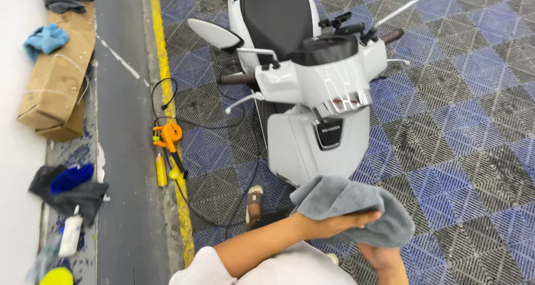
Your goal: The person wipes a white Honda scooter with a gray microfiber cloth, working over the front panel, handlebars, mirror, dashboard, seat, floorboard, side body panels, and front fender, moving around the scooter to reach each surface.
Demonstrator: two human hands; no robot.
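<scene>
A grey cloth (348, 207) is bunched between my two hands at the bottom of the head view. My left hand (340, 223) lies flat on top of it, fingers pointing right. My right hand (382, 257) holds the cloth from underneath, mostly hidden by it. Just beyond the cloth stands a white scooter (312, 95) with a black seat, its front panel facing me. My sandalled foot (254, 204) rests on the floor beside the scooter's front.
The floor is blue and grey grid tiles (462, 123) with a yellow line (167, 95) at the left. An orange blower (169, 137), a yellow bottle (161, 170) and a black cable (223, 126) lie there. Cardboard boxes (56, 78), rags and a white bottle (71, 235) line the wall.
</scene>
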